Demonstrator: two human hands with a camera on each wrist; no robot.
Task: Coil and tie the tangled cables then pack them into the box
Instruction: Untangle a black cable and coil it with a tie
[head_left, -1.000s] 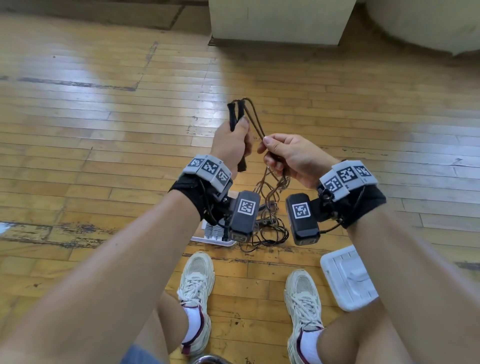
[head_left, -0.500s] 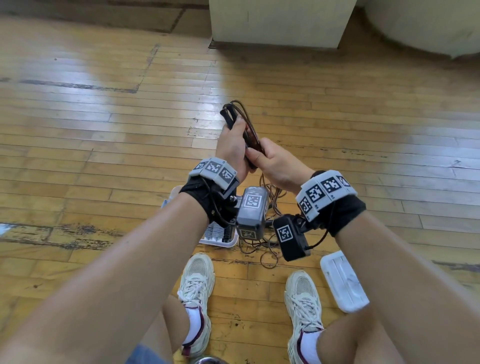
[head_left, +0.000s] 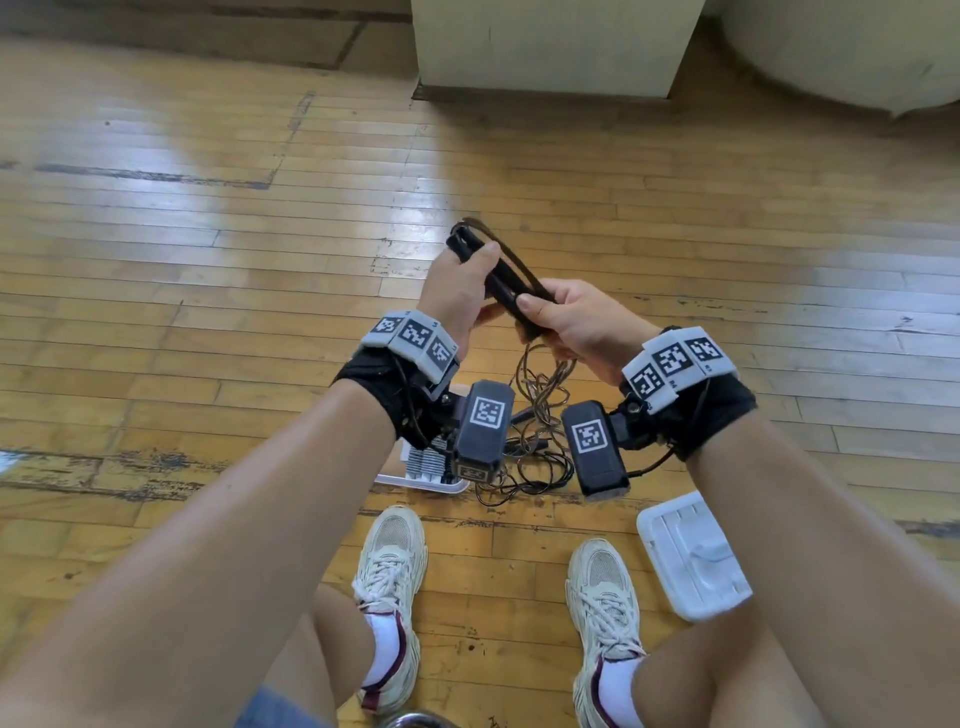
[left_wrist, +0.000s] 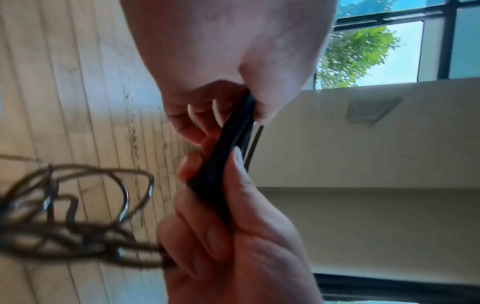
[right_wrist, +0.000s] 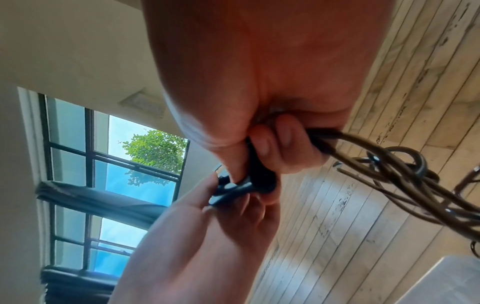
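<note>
Above wooden floor (head_left: 208, 291), right hand (head_left: 576, 322) has moved in and now grips the black folded cable (head_left: 498, 275) together with left hand (head_left: 457, 291); probably coiling continues, brown tangle (head_left: 540, 395) hanging below.

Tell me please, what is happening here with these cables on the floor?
A seated person is sorting cables. The left hand and the right hand both grip a folded bundle of thick black cable, held up above the wooden plank floor. A tangle of thin brown wires hangs from the right hand down to the floor. A white plastic box lies beside the person's right shoe; nothing visible is packed in it yet.
</note>
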